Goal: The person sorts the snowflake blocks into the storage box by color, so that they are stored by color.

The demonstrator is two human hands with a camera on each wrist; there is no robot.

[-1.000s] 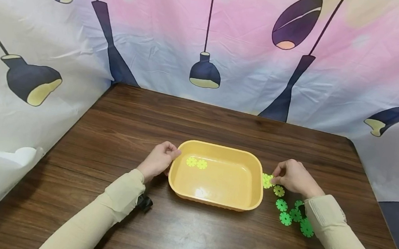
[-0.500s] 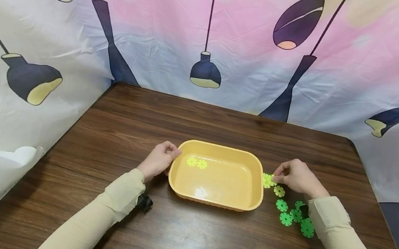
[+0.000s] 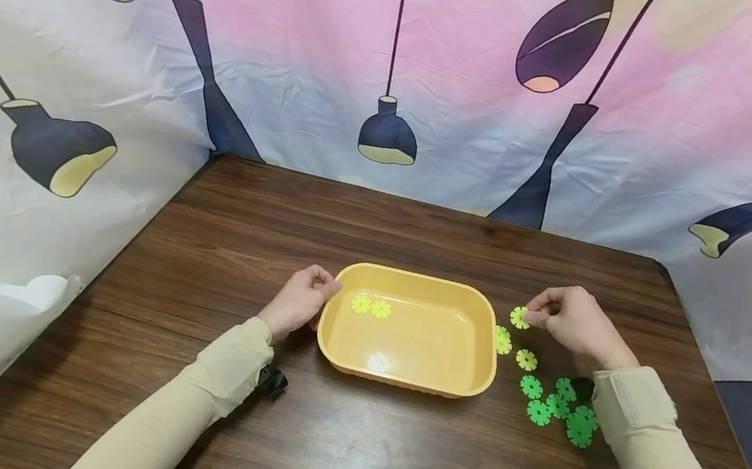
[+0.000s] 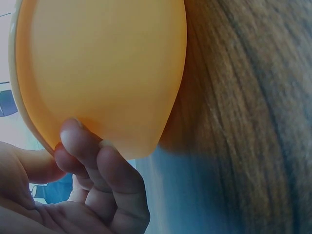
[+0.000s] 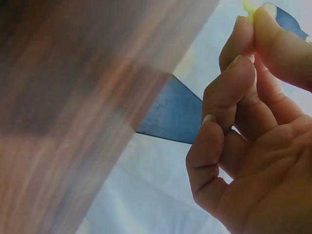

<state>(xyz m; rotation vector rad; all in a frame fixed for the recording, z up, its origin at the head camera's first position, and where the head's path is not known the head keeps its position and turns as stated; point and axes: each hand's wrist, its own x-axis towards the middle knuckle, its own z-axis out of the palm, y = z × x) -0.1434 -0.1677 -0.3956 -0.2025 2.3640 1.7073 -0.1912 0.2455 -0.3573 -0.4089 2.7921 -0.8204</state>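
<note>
My left hand (image 3: 297,301) grips the upper left rim of a yellow plastic basin (image 3: 404,379); in the left wrist view its thumb and curled fingers (image 4: 80,141) pinch that wall. Two yellow snowflake discs lie inside the basin, the nearer to its middle being one yellow disc (image 3: 381,309). Right of the basin, my right hand (image 3: 577,320) pinches a yellow snowflake disc (image 3: 518,317) between thumb and fingertips, raised off the table. Only a sliver of that held disc (image 5: 249,7) shows in the right wrist view.
Yellow discs (image 3: 502,341) lie against the basin's right side, with another yellow disc (image 3: 526,360) just beyond. Several green discs (image 3: 557,406) are scattered nearer the right forearm. The wooden table (image 3: 349,450) ends at a printed curtain (image 3: 322,103) behind.
My right hand has lifted one yellow disc from the pile beside the basin and moved up and slightly right. The left hand and basin stay put.
</note>
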